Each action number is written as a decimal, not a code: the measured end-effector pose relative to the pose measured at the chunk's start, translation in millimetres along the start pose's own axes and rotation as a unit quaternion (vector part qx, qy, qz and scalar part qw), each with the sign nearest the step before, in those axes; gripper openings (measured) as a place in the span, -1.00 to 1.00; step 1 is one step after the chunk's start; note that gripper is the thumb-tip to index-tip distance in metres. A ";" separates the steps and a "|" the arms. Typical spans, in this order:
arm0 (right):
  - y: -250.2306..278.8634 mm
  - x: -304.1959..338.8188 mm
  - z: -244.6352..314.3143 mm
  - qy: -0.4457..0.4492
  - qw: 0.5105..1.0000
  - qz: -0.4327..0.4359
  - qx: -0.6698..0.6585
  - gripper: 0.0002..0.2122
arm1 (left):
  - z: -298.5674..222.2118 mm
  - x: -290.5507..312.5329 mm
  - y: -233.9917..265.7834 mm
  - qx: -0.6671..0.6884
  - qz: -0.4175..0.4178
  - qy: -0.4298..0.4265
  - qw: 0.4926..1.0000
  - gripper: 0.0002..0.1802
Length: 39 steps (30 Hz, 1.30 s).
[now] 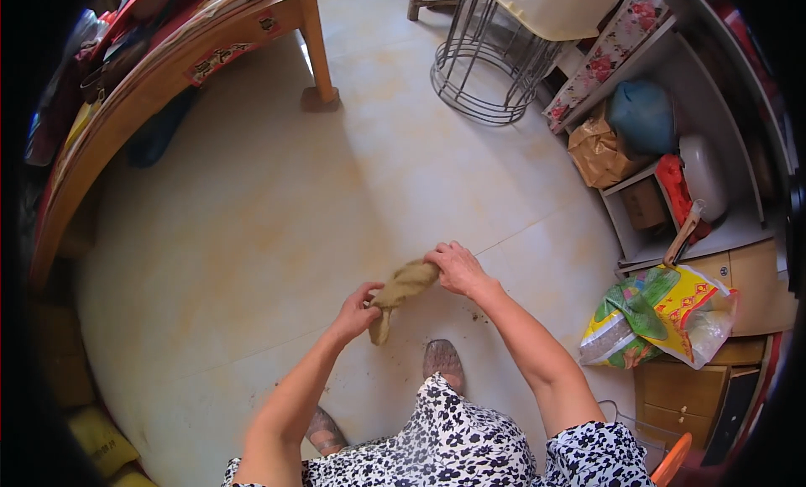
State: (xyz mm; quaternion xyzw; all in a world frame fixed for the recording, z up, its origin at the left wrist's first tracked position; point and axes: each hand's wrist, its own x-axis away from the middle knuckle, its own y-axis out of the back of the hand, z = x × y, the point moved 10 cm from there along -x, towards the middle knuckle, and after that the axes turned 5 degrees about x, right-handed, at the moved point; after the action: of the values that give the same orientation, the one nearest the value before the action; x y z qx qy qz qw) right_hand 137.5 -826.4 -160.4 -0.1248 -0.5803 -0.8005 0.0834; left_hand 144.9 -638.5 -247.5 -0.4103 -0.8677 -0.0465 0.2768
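A crumpled olive-tan piece of soft cloth (405, 285) is stretched between my two hands above the tiled floor, with one end hanging down on the left. My left hand (363, 311) grips the lower left end, fingers curled around it. At the upper right end, my right hand (456, 267) pinches the cloth between bent fingers and thumb. What the piece is exactly cannot be made out. Beneath it, dark crumbs (477, 317) are scattered on the floor near my right shoe (443, 363).
At the left stands a wooden bed-like frame (316, 59) piled with fabrics. A wire stand (487, 75) holds a cream basin (546, 8) at the back. To the right are open shelves with bags, a colourful plastic sack (663, 315) and wooden drawers (684, 390).
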 end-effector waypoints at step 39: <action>-65.7 109.2 -47.3 -0.126 0.979 -0.002 -0.162 -0.60 | -3.7 -21.2 -62.6 -0.464 0.111 -0.085 0.875 -0.58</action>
State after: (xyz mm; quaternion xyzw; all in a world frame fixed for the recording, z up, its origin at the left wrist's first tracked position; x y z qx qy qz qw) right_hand 10.1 -849.6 -201.6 -0.2353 -0.4494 -0.8617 -0.0135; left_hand 111.2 -695.4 -246.2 -0.5878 -0.7155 -0.3772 -0.0167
